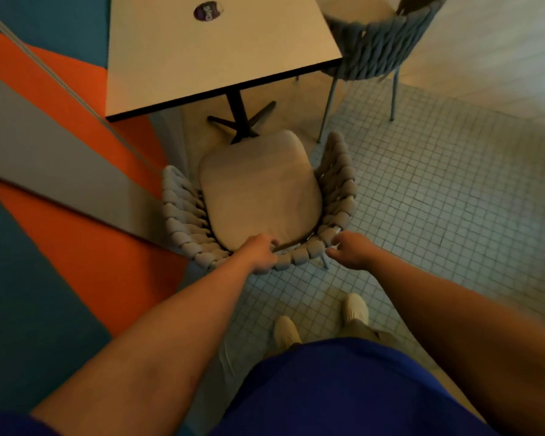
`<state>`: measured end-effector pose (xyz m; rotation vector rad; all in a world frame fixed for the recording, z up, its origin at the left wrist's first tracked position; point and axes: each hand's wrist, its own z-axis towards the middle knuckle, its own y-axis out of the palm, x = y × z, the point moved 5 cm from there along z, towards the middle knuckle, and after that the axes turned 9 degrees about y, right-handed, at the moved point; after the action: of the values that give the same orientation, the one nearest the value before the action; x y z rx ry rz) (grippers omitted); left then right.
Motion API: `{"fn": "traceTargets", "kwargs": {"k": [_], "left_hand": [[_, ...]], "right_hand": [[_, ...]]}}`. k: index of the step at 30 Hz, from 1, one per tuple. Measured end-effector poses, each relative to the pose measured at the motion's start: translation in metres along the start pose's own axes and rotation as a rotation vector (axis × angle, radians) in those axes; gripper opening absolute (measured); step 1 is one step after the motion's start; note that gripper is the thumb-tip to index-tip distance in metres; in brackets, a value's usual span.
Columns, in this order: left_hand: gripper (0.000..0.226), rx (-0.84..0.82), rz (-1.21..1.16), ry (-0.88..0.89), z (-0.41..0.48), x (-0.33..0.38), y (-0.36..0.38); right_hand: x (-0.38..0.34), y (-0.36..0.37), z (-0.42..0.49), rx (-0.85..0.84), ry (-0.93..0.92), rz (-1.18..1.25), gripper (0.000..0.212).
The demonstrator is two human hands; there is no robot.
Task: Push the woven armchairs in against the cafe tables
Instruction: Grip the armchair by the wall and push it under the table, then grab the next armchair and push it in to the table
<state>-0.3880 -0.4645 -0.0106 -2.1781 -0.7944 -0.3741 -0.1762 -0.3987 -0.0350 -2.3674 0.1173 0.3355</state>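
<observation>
A grey woven armchair (183, 212) with a beige seat cushion stands in front of me, its open side facing a square cafe table (202, 58) on a black pedestal. The cushion's front reaches the table's foot; the seat lies outside the tabletop's edge. My left hand (260, 253) grips the top of the woven backrest, fingers curled over the rim. At the backrest's right end my right hand (350, 250) touches the weave with loosely bent fingers; whether it grips is unclear. A second woven armchair (375, 48) stands at the table's right side, its seat partly under the top.
A wall painted orange, teal and grey (44, 184) runs close along the chair's left side. Small grey floor tiles (453, 199) spread to the right. My feet in pale shoes (321, 319) stand just behind the chair. A purple sticker (206, 11) lies on the tabletop.
</observation>
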Motion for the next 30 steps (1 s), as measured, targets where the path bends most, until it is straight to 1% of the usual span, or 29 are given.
{"fn": "traceTargets", "kwargs": {"k": [4, 8, 12, 16, 20, 25, 30], "left_hand": [[0.047, -0.044, 0.085, 0.077, 0.009, 0.027, 0.007], [0.042, -0.085, 0.152, 0.145, 0.025, 0.066, 0.022], [0.038, -0.12, 0.182, 0.16, 0.052, 0.11, 0.038], [0.038, -0.11, 0.154, 0.129, 0.089, 0.161, 0.06], [0.035, -0.104, 0.124, 0.121, 0.127, 0.23, 0.088], [0.037, -0.119, 0.057, 0.098, 0.164, 0.31, 0.106], [0.036, -0.088, -0.025, 0.084, 0.2, 0.36, 0.097]], "right_hand": [[0.028, -0.011, -0.007, 0.015, 0.053, 0.048, 0.053], [0.07, -0.027, -0.007, 0.013, 0.104, 0.098, 0.053], [0.116, -0.049, 0.003, -0.01, 0.112, 0.14, 0.053], [0.174, -0.083, 0.021, -0.03, 0.113, 0.144, 0.053], [0.243, -0.129, 0.043, -0.034, 0.108, 0.131, 0.054], [0.318, -0.191, 0.064, -0.067, 0.133, 0.076, 0.054], [0.35, -0.243, 0.097, -0.075, 0.119, 0.048, 0.054]]}}
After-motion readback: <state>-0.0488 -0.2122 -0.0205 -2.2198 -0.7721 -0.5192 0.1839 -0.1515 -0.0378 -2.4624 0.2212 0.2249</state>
